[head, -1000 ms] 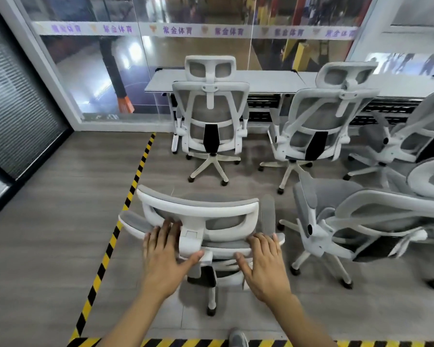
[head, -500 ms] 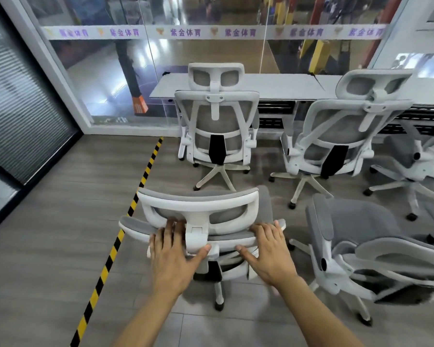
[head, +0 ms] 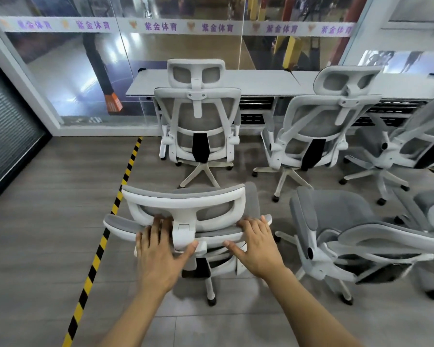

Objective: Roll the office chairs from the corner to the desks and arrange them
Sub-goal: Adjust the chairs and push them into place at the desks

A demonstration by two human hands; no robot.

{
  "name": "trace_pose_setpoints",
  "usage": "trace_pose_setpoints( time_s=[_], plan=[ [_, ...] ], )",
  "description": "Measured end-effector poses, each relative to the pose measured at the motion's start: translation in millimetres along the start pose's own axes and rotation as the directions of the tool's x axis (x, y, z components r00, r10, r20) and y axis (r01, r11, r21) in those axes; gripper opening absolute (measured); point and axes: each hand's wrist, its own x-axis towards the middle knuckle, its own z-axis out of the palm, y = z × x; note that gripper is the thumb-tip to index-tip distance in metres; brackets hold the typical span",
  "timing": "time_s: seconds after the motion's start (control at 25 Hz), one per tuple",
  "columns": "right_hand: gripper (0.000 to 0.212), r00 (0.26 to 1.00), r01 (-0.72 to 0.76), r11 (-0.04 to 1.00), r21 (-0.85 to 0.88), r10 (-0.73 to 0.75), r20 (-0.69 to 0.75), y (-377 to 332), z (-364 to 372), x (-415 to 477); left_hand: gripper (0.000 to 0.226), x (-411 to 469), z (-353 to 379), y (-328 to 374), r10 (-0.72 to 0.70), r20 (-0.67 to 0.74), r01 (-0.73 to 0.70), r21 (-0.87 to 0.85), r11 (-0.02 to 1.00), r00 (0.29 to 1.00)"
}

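Item: chair (head: 183,200), just inside the striped floor tape (head: 95,259), directly behind a parked chair (head: 197,116) at the surface (head: 261,82); step: rolling it forward; left hand (head: 158,249) and right hand (head: 258,246): fingers (head: 161,222) flat, slightly apart on its backrest top, thumbs splayed, clamped on nothing; next, I judge: steer sideways toward an unfilled spot.

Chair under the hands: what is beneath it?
Under the chair, one white base leg ending in a black caster shows on the grey floor. Its other legs and casters are covered by the backrest, the left hand and the right hand.
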Motion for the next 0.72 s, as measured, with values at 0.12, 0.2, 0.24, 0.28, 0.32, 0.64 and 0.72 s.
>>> trace_pose_setpoints(
  time_s=[0.12,0.2,0.24,0.28,0.32,0.64,0.72],
  plan=[
    [0.066,0.999,-0.012,0.999,0.038,0.011,0.03,4.0,-6.3,-6.3,0.103,-8.7,-0.5,7.1,-0.044,-0.044,0.04,-0.086,0.995,0.998],
    [0.063,0.997,-0.077,0.996,0.051,0.078,-0.017,22.0,-14.7,-18.7,0.095,-20.3,-7.0,22.7,-0.074,-0.13,0.049,-0.186,0.981,0.989],
    [0.061,0.992,-0.108,0.994,0.031,0.11,-0.055,36.9,-21.2,-25.8,0.088,-27.7,-11.6,35.0,-0.073,-0.182,0.032,-0.221,0.975,0.981],
    [0.059,0.986,-0.142,0.99,0.0,0.142,-0.092,54.2,-29.8,-33.9,0.081,-35.6,-15.8,49.7,-0.035,-0.245,-0.026,-0.238,0.971,0.969],
    [0.057,0.977,-0.18,0.983,-0.034,0.174,-0.126,72.9,-39.5,-41.1,0.072,-42.4,-18.2,66.3,0.047,-0.314,-0.125,-0.235,0.964,0.948],
    [0.05,0.875,-0.482,0.799,-0.36,0.418,-0.244,267.7,-133.3,-73.0,0.056,-14.6,58.2,217.5,0.386,-0.029,-0.387,-0.026,0.922,0.922],
    [0.052,0.863,-0.494,0.755,-0.431,0.485,-0.141,312.2,-142.5,-79.8,0.059,-3.8,74.6,240.4,0.215,0.082,-0.223,0.106,0.969,0.973]
  ],
)
